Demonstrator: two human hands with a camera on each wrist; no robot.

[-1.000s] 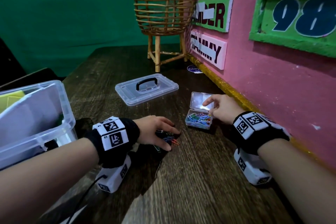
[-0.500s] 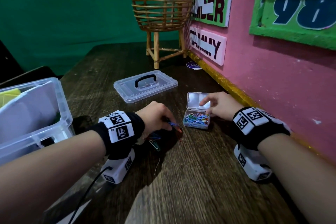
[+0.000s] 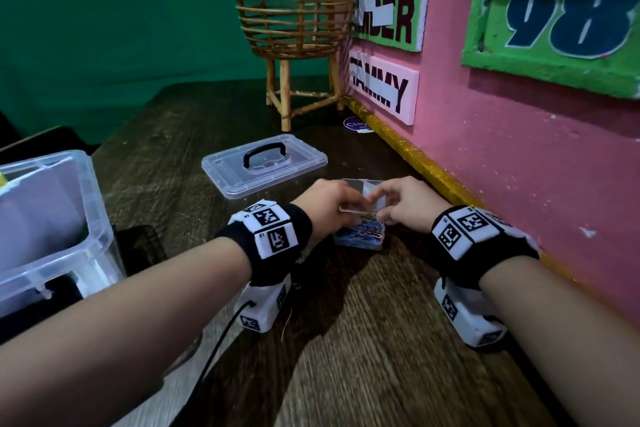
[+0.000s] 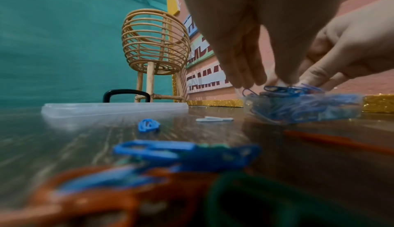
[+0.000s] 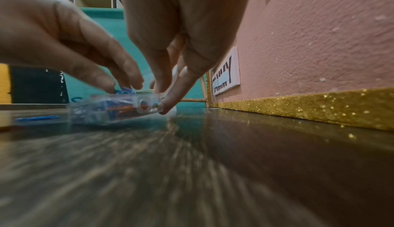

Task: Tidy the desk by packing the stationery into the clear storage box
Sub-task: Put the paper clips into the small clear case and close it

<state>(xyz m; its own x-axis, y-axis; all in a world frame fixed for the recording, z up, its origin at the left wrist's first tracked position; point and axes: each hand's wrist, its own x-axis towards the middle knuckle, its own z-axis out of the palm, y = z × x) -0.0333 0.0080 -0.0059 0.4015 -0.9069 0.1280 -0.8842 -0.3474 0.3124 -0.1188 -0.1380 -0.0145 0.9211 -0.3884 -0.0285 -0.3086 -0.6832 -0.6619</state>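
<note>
The clear storage box (image 3: pixel 52 239) is sitting open at the left edge of the wooden desk (image 3: pixel 381 357), cut off by the frame, so most of its contents are going unseen. Its lid (image 3: pixel 265 166), with a black handle, is lying flat further back, well apart from it, in front of a rattan basket stand (image 3: pixel 294 28).

Between the two hands, near the pink wall, the small clear paperclip case (image 3: pixel 360 236) is resting on the desk, full of coloured clips. The left hand (image 3: pixel 325 204) is reaching over it with fingers lowered onto the heap of clips; whether it is pinching any cannot be told. The right hand (image 3: pixel 401 204) is pinching the case's hinged flap (image 3: pixel 360 198), which is tilting over the tray.

The case is probably light, stiff and slick, its thin plastic brittle at the hinge; taking it by its two long sides, flap shut, looks safest.

Loose paperclips (image 4: pixel 185 153) are lying on the desk near the left wrist, blurred; their number is hard to judge. They are likely springy and prone to tangling, best pinched from above.
</note>
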